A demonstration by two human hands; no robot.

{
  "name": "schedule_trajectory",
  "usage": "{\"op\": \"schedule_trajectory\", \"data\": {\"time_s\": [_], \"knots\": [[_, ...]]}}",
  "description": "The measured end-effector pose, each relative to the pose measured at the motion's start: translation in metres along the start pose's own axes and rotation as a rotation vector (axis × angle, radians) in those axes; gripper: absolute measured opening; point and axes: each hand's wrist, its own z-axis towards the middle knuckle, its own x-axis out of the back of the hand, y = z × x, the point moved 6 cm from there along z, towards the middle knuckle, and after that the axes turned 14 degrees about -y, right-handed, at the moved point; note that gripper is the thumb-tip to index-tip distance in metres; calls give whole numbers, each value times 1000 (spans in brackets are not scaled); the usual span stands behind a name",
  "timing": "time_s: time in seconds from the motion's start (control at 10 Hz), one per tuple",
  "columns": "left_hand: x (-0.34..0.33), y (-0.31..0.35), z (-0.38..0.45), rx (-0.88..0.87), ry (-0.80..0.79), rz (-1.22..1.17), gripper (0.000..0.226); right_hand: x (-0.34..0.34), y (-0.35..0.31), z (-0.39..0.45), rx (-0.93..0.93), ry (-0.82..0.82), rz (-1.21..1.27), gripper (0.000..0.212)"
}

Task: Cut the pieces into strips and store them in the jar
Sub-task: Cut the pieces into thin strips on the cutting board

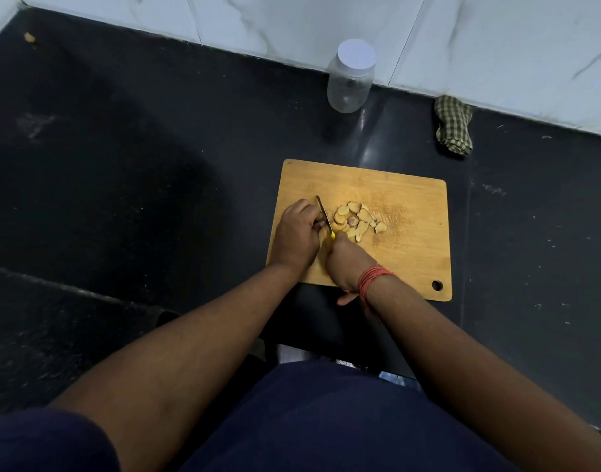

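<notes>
Early days, I'd say: the right hand (pixel 346 264) grips the knife (pixel 324 216) while the left hand (pixel 297 233), fingers curled, steadies something beside the uncut pieces (pixel 357 219) on the board (pixel 411 206), and the lidded jar (pixel 350 78) stands empty well behind

My feed is dim and slightly soft. Light falls from about 1 o'clock, leaving a pale sheen streak on the dark polished stone surface (pixel 370 137) below the clear plastic jar with a white lid (pixel 351 76). A broad shadow sits at 9 o'clock. Wide-angle bending bows the white marble wall (pixel 496 46) edge.
</notes>
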Motion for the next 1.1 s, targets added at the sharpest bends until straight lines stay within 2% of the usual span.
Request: {"op": "schedule_trajectory", "data": {"time_s": [0.2, 0.3, 0.4, 0.5, 0.6, 0.7, 0.8, 1.1], "knots": [[-1, -2, -1, -7, 18, 16, 9, -15, 28, -8, -49, -51, -68, 38], [-2, 1, -2, -12, 4, 36, 8, -21, 42, -12, -51, -118, -33, 50], [-3, 0, -2, -12, -2, 53, 7, -23, 52, -17, -26, -120, -46, 47], [-4, 1, -3, -10, -19, 69, 4, -21, 63, -25, 11, -92, -99, 39], [-4, 2, -3, -18, -28, 89, 3, -18, 65, -34, 71, -88, -14, 30], [-5, 3, -3, -23, -44, 73, 4, -15, 60, -35, 122, -59, 7, 32], [-2, 6, -3, -16, -65, 79, 8, -15, 55, -34, 141, -80, 83, 19], [3, -1, -21, -1, -62, 216, 14, -17, 50, -31, 104, -134, 219, 13]]}}
